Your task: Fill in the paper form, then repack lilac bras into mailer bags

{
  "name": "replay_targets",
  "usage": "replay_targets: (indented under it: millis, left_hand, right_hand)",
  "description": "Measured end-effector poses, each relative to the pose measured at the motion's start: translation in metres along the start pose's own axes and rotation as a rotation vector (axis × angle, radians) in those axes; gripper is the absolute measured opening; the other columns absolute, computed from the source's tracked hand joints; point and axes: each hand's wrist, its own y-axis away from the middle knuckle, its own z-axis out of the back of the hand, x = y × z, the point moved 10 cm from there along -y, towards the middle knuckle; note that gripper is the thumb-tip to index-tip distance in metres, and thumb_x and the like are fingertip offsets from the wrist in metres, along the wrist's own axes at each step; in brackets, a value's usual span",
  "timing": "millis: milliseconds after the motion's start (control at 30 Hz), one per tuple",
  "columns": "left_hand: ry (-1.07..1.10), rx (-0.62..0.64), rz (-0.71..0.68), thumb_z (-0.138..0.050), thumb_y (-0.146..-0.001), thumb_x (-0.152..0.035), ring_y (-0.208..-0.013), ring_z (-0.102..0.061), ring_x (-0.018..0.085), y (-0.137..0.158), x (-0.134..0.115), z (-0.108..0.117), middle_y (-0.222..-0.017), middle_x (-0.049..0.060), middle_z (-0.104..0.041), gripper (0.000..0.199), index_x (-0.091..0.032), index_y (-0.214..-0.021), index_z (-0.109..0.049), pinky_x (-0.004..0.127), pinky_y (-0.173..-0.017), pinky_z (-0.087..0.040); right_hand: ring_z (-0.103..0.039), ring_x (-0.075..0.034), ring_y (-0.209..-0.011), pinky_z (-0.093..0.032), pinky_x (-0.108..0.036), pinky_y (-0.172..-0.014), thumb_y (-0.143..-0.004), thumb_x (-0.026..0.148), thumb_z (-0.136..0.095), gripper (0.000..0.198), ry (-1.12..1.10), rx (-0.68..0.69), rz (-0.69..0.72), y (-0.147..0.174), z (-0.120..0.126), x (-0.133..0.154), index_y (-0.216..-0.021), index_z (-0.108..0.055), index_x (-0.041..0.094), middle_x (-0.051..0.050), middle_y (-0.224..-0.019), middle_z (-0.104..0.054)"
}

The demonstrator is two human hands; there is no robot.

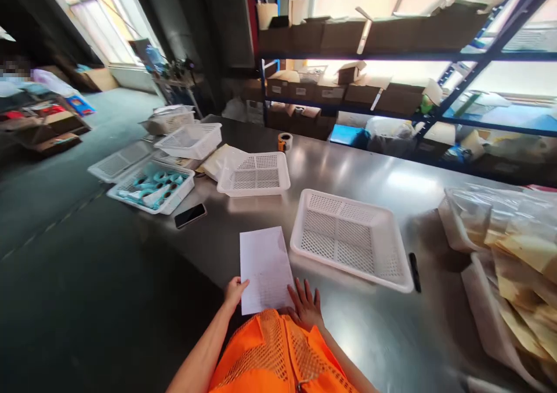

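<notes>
A white sheet of paper (265, 265) with faint printing lies at the front edge of the metal table. My left hand (235, 292) pinches its lower left edge between thumb and fingers. At the lower right edge, my right hand (306, 306) rests with fingers spread, the fingertips touching the paper's border and the tabletop. Just right of the sheet stands a white perforated tray (348, 236) with nothing in it. Another white tray (255, 175) sits behind the paper. A dark phone (190, 215) lies to the left.
A basket of teal rolls (152, 187) and stacked white baskets (191, 140) stand at the left. A tape roll (285, 142) is at the back. Beside the near tray lies a black object (415, 272). Bins of bagged brown items (522, 277) fill the right; shelves with boxes (331, 91) stand behind.
</notes>
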Motion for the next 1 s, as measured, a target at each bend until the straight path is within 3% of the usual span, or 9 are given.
replay_targets:
  millis: [167, 333, 467, 633, 867, 1000]
  left_hand:
    - [-0.117, 0.008, -0.009, -0.064, -0.09, -0.031, -0.078, -0.065, 0.014, 0.02, 0.01, -0.009, -0.083, 0.001, -0.067, 0.019, -0.013, -0.083, -0.063, 0.035, -0.078, -0.055]
    - [-0.197, -0.049, -0.072, -0.067, -0.088, -0.026, -0.088, -0.065, 0.017, 0.053, 0.019, 0.006, -0.091, 0.002, -0.067, 0.014, -0.013, -0.088, -0.065, 0.039, -0.086, -0.053]
    - [-0.247, -0.12, -0.118, -0.065, -0.089, -0.027, -0.087, -0.064, 0.017, 0.071, 0.019, 0.029, -0.087, 0.001, -0.067, 0.014, -0.014, -0.085, -0.064, 0.039, -0.087, -0.052]
    - [-0.186, -0.181, -0.203, -0.062, -0.091, -0.029, -0.083, -0.064, 0.016, 0.078, 0.007, 0.043, -0.082, 0.001, -0.067, 0.018, -0.014, -0.082, -0.065, 0.038, -0.085, -0.051]
    - [0.064, -0.116, -0.373, -0.061, -0.083, -0.032, -0.092, -0.067, 0.023, 0.061, -0.026, 0.071, -0.094, 0.009, -0.074, 0.021, -0.017, -0.093, -0.072, 0.038, -0.088, -0.051]
    - [0.164, -0.056, -0.38, -0.065, -0.075, -0.033, -0.089, -0.068, 0.026, 0.038, -0.034, 0.112, -0.092, 0.009, -0.076, 0.02, -0.019, -0.086, -0.075, 0.036, -0.084, -0.052]
  right_hand:
    - [-0.031, -0.042, -0.141, -0.019, -0.072, -0.108, -0.084, 0.046, -0.051, 0.055, 0.037, -0.1, -0.003, -0.004, -0.013, -0.012, -0.139, -0.054, 0.037, -0.007, -0.152, -0.04]
    - [-0.028, -0.04, -0.143, -0.014, -0.07, -0.109, -0.082, 0.049, -0.047, 0.054, -0.026, -0.195, 0.008, -0.004, -0.009, -0.01, -0.132, -0.061, 0.032, -0.008, -0.152, -0.042]
    - [-0.029, -0.041, -0.142, -0.022, -0.065, -0.111, -0.078, 0.062, -0.047, 0.064, -0.219, -0.226, -0.098, -0.014, 0.002, -0.016, -0.127, -0.064, 0.025, -0.012, -0.145, -0.05]
    - [-0.042, -0.04, -0.135, -0.033, -0.056, -0.11, -0.075, 0.067, -0.047, 0.078, -0.578, -0.131, -0.154, -0.038, 0.002, -0.015, -0.132, -0.058, 0.015, -0.017, -0.139, -0.054]
    - [-0.054, -0.034, -0.125, -0.046, -0.046, -0.103, -0.074, 0.067, -0.056, 0.083, -0.957, -0.044, -0.287, -0.081, 0.008, 0.019, -0.137, -0.048, 0.014, -0.018, -0.137, -0.056]
    - [-0.066, -0.031, -0.103, -0.052, -0.042, -0.09, -0.068, 0.072, -0.06, 0.091, -1.128, -0.016, -0.315, -0.125, 0.012, 0.068, -0.136, -0.046, 0.013, -0.013, -0.108, -0.071]
